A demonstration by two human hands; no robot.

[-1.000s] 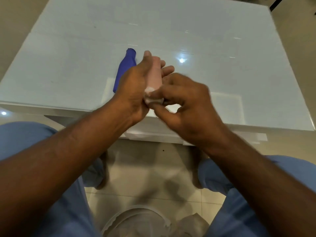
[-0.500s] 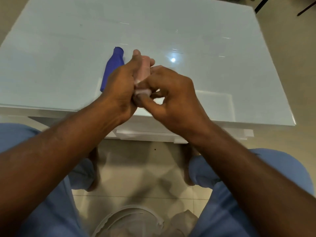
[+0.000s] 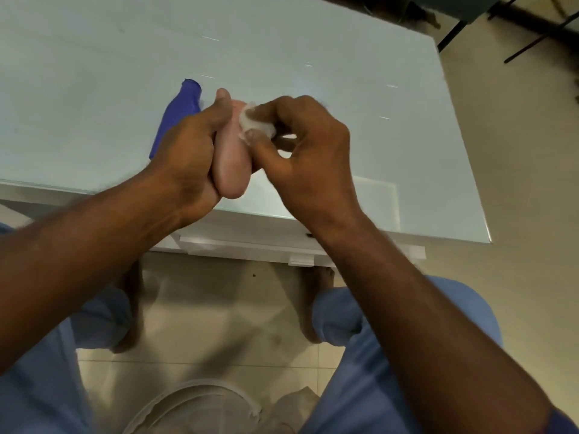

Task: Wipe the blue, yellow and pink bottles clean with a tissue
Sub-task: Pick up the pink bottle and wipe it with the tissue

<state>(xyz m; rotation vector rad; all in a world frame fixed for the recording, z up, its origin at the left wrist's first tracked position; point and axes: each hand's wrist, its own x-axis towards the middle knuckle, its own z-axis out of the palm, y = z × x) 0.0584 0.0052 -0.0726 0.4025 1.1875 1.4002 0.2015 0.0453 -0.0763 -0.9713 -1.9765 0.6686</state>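
near bottle top, tissue (image 3: 256, 124) moved up pink bottle (image 3: 232, 164).

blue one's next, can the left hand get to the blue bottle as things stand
Probably not yet: the left hand is gripping the pink bottle. The blue bottle lies on the table just behind it, nothing between.

Pink bottle (image 3: 232, 164) in L hand (image 3: 188, 158), R hand (image 3: 300, 148) w/ tissue (image 3: 255, 125), apparently against it.

Support: pale glossy glass-topped table (image 3: 360, 89). On it: dark blue plastic bottle (image 3: 178, 111), lying flat, partly hidden.
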